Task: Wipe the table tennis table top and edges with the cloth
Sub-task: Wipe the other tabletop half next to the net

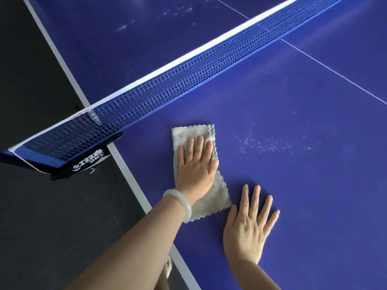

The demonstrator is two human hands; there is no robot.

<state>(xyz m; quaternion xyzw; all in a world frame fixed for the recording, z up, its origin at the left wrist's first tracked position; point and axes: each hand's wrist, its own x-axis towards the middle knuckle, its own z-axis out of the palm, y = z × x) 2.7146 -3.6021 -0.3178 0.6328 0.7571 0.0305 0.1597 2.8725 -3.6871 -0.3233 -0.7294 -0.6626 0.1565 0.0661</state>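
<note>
Left hand point(195, 164) flat on the cloth point(193, 132), right hand point(250, 225) flat on the blue bench point(293, 185).
Both hands lie spread with straight fingers, gripping nothing. The grey cloth sits near the bench's side line, just short of the net point(188, 80); the left palm hides its middle. Pale specks point(270, 145) dot the surface to its right. The net clamp point(88, 164) runs off the left edge.

Nubby grey cloth point(194, 133), smooth table point(293, 164)
</note>
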